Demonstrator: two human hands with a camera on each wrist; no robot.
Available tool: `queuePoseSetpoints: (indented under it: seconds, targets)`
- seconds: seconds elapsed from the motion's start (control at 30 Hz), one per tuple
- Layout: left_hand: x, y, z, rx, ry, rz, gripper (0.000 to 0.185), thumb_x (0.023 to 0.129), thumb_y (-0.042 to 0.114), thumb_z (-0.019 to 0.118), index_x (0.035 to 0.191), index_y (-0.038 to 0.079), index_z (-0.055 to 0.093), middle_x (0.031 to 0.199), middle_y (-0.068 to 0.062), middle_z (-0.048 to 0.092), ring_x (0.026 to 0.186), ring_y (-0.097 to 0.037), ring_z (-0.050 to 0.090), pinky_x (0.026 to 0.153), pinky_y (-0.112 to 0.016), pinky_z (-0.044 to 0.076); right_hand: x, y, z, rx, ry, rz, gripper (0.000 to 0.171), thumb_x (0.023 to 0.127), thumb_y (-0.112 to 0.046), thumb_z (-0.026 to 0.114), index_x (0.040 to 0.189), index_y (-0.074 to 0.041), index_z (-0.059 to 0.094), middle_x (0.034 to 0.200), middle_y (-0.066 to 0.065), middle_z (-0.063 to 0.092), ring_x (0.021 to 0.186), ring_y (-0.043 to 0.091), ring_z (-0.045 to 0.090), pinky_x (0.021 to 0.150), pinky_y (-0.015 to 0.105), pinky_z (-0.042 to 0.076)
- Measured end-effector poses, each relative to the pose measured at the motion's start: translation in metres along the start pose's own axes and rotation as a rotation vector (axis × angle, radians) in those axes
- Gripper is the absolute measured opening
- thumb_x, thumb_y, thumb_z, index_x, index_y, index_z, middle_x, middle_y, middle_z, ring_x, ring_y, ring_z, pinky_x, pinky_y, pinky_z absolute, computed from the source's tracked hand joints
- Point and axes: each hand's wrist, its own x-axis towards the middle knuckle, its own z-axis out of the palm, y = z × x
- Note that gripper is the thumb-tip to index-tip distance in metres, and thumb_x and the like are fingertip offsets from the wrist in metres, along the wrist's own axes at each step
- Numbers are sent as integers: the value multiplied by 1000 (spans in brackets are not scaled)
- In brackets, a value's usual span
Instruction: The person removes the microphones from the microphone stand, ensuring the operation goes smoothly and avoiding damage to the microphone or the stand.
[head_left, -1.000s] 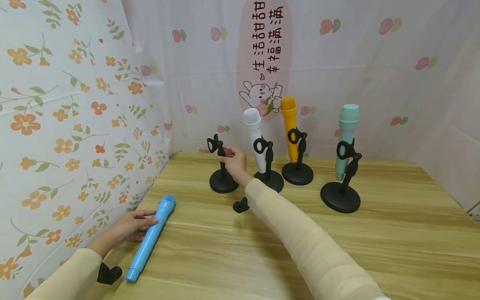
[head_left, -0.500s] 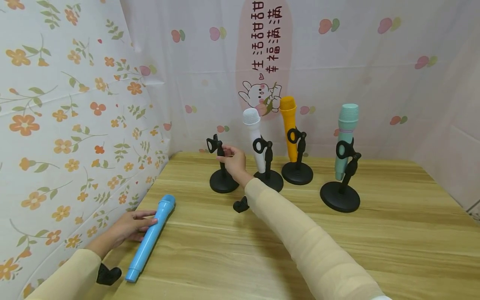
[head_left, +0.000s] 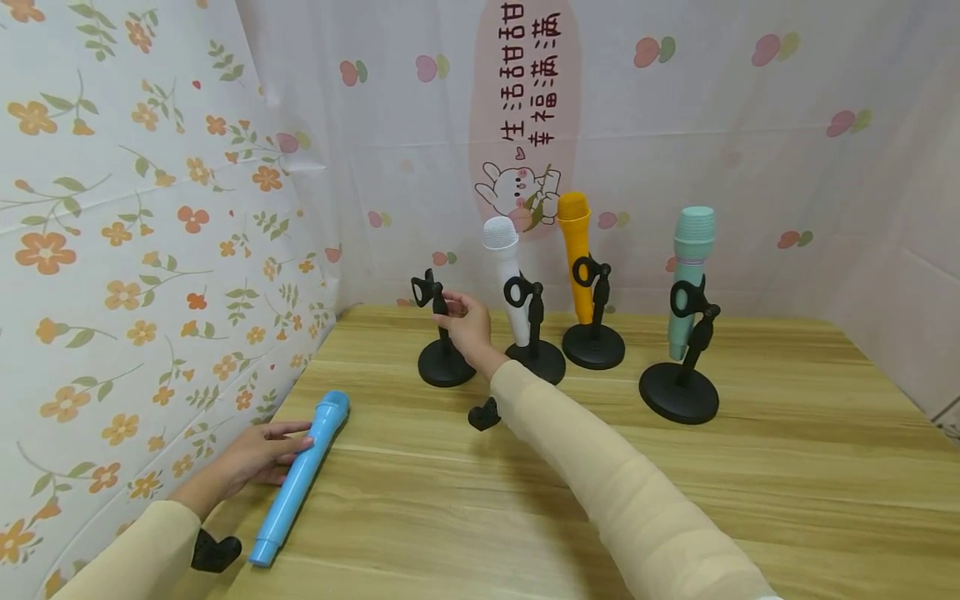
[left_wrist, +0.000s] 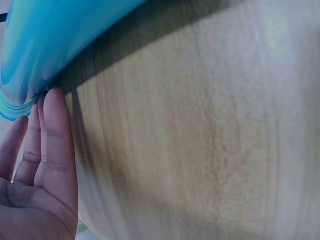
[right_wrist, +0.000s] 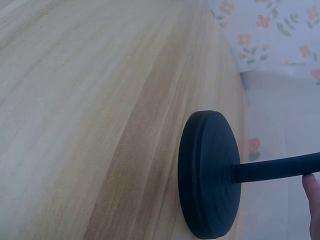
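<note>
On the wooden worktop (head_left: 750,500), almost nothing has moved over the last second: both hands sit where they were, and only the head camera has drifted slightly. That stillness reads as a pause with the grasp on each thing not yet settled. The left hand (head_left: 258,454) lies relaxed, fingers straight, resting against the blue microphone (head_left: 300,479), which lies flat near the floral wall (head_left: 127,250), its head pointing away from the person. The right hand (head_left: 467,323) is at the post of the empty black stand (head_left: 442,342), fingers curled about it just under the clip; whether they fully grip it I cannot tell for certain, though it looks so. A white microphone (head_left: 508,275), an orange one (head_left: 576,250) and a teal one (head_left: 690,275) stand in their own stands behind and to the right.

The left wrist view shows what the head view cannot: fingertips (left_wrist: 52,100) touching the blue barrel's underside, palm open. The right wrist view shows the stand's round base (right_wrist: 210,172) flat on the wood, with only one fingertip in sight.
</note>
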Motion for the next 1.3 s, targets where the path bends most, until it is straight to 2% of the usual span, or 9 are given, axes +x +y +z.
queuePoseSetpoints:
  seconds: [0.3,0.5,0.7,0.93,1.1,1.3]
  targets:
    - [-1,-1,-4,-12,6,-3,68,93,30,68,145,-3,40,101,-1,69,87,-18,66,67,-37,58,-5,3,-3,26,-28,-16,41,81,3,77,119,-5,67,104,12,68,96,22,67,85,30,54]
    - [-4,3,-7,2,38,10,68,94,31,67,144,-5,39,108,-7,69,91,-18,66,69,-40,58,-9,5,-10,-14,-40,-7,41,83,-1,76,122,-2,64,107,13,66,100,24,65,86,32,54]
    - [-6,12,-10,1,83,48,69,93,30,67,144,-6,39,117,-16,66,95,-21,67,72,-40,58,-13,9,-18,-36,-61,-22,40,82,-1,76,121,-1,65,107,16,66,100,28,65,84,32,55]
    - [-3,23,-15,36,86,115,72,95,35,64,147,-5,33,136,-26,51,105,-25,63,77,-42,57,-22,12,-29,-32,-154,27,40,86,-4,74,124,-7,64,116,18,64,105,26,63,88,34,53]
    - [2,37,-11,13,101,171,71,95,35,64,147,-3,35,138,-26,49,101,-17,63,76,-40,57,-29,11,-42,1,-183,47,39,86,-3,73,124,-7,64,117,18,63,105,26,63,86,34,53]
    - [5,55,-1,-26,80,209,69,95,35,63,148,-1,36,137,-24,51,105,-21,63,77,-38,57,-37,8,-60,-6,-214,25,38,87,-2,72,124,-5,64,112,15,66,103,27,63,84,31,54]
